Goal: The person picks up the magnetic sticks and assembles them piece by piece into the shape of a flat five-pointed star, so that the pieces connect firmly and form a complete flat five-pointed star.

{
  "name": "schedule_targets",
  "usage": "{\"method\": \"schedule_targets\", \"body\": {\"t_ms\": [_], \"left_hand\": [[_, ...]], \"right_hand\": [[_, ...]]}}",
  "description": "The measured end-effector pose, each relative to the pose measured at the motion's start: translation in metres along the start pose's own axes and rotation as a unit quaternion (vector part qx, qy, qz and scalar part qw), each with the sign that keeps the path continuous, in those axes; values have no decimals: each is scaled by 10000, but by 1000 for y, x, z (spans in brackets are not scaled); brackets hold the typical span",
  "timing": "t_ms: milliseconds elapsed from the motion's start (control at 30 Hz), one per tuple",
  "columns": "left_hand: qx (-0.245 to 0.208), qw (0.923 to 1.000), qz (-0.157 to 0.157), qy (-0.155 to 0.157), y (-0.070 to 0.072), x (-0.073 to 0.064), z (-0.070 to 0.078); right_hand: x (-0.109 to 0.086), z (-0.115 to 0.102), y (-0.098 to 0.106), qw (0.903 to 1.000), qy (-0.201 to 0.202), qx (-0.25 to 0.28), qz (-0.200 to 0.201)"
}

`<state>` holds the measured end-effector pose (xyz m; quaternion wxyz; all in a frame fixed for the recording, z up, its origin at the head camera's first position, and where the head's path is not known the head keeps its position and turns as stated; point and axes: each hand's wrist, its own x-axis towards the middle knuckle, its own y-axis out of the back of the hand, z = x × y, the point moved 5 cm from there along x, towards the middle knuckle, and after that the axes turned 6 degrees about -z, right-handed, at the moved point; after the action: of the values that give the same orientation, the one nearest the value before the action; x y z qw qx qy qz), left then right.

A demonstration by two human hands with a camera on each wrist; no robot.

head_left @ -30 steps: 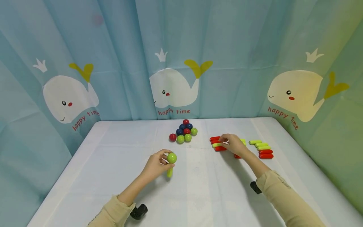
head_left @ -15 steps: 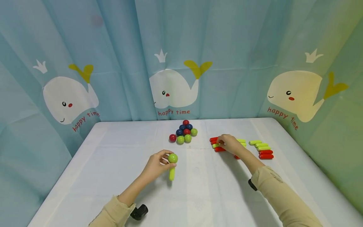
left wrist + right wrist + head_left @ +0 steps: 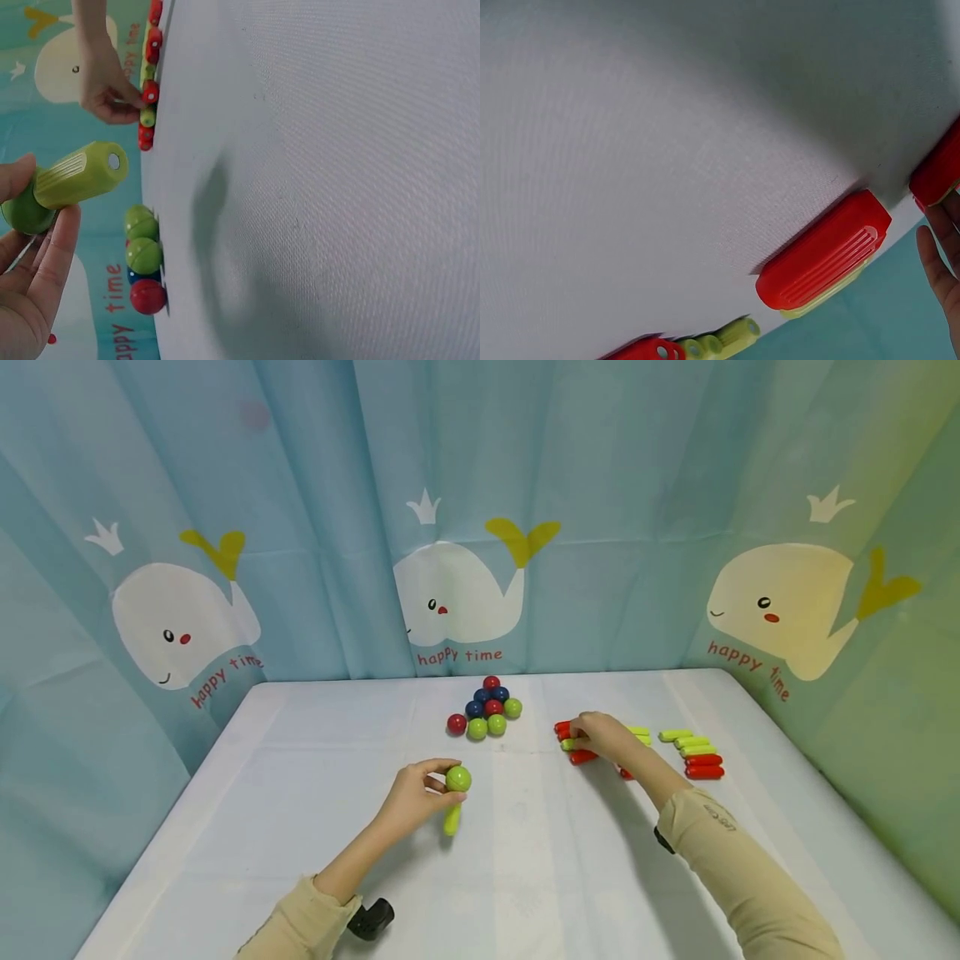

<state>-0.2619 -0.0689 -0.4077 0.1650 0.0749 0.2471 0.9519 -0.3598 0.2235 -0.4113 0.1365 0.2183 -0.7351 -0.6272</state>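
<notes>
My left hand pinches a glossy green ball above the table. A yellow-green magnetic stick hangs from the ball, and its round metal end shows in the left wrist view. Over the left group of sticks, my right hand has its curled fingers on a yellow-green stick, which they partly hide. A red stick lies just in front of it, and more red sticks lie behind. The right wrist view catches only fingers beside a red stick at its edge.
A cluster of red, dark blue and green balls sits at the back middle of the white table. Yellow-green sticks and red sticks lie at the right. More sticks lie partly under the right forearm. A whale-print curtain encloses the table.
My right hand has shifted slightly left over the sticks, and the front red stick has moved a little. The left hand stays nearly still while the stick under its ball swings slightly.
</notes>
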Motion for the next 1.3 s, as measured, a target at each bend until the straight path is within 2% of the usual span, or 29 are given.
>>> {"method": "schedule_targets", "body": {"t_ms": [133,333,500,867,1100,1200,1300], "left_hand": [[-30,10000,-11,-7,0,2,1],[-122,9999,-17,-9,0,2,2],[-132,9999,-40,13,-2,0,2],[-66,9999,-70,-32,-1,2,4],[-49,10000,-86,-10,-2,3,4],[-40,9999,-93,-14,-2,3,5],[-83,9999,-88,24,-3,3,5]], "right_hand": [[2,1,0,10000,21,-5,-42],[3,-2,-2,9994,187,-286,-46],[1,-4,-3,9988,173,-455,-67],[-8,-10,7,9975,413,-376,439],[-12,-14,8,9990,135,54,414],[-14,-16,8,9976,28,402,570],[-15,-19,9,9926,135,826,883]]}}
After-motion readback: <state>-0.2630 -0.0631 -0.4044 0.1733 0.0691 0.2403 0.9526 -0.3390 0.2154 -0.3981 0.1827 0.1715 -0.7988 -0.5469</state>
